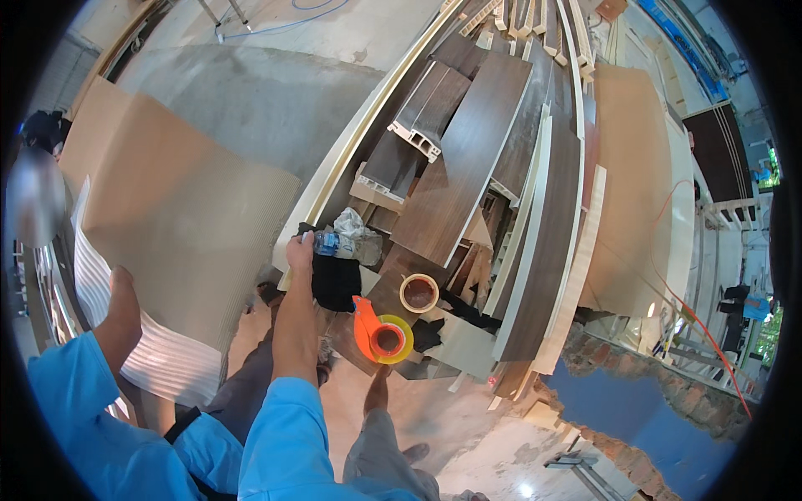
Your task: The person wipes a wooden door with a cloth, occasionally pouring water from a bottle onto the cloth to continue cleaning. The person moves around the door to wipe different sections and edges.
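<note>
My right hand (300,252) is closed at the near end of a clear plastic water bottle (359,248) with a blue label, which lies sideways on the wood pile. Just below the bottle rests a black cloth (336,285), and crumpled clear plastic (349,222) touches its far side. My left arm (121,313) is raised at the left, in front of a large brown corrugated sheet (192,188); its fingers cannot be made out. To the right of my right forearm is an orange tape dispenser (362,327) with a yellow tape roll (401,341). Another tape roll (419,294) lies beyond it.
Dark wood-grain panels (468,142) and pale strips (535,217) form a long pile across the middle. A grey-clothed limb (380,434) reaches up beside the tape dispenser. Brown boards (626,200) and a red cord (710,334) are at the right. A blurred person (38,196) is at far left.
</note>
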`<control>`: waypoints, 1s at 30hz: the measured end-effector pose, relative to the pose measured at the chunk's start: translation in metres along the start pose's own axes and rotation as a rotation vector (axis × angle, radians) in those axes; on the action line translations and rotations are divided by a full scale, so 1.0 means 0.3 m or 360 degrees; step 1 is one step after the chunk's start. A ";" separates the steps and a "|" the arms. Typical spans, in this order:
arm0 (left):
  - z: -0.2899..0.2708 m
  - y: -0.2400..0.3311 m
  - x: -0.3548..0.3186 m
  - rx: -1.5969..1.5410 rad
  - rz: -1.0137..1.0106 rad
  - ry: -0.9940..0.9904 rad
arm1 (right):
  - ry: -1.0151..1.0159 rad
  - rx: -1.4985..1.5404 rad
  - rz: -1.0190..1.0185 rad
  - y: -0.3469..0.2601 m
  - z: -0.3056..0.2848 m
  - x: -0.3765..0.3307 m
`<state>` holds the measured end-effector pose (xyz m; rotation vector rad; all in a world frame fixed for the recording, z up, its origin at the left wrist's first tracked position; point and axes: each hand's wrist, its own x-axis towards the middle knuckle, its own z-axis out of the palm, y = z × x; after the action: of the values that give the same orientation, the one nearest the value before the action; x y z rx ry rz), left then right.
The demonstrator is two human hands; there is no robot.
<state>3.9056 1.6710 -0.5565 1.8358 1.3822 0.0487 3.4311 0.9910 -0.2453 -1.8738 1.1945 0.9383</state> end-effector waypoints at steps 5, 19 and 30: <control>-0.080 0.095 -0.183 0.0057 0.0607 0.0020 | -0.0089 -0.0062 0.0016 -0.026 -0.033 -0.033; -1.120 0.483 -1.393 -0.1149 0.1318 -0.0097 | -0.0248 -0.0152 -0.0908 -0.177 -0.138 0.297; -1.880 0.163 -2.397 -0.1377 0.1364 -0.0104 | -0.2102 0.0552 -0.1237 -0.594 -0.119 -0.375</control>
<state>3.3892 1.4059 0.1512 1.4882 0.3104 0.8690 3.5692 1.0636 -0.0994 -0.8752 -0.1784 1.0668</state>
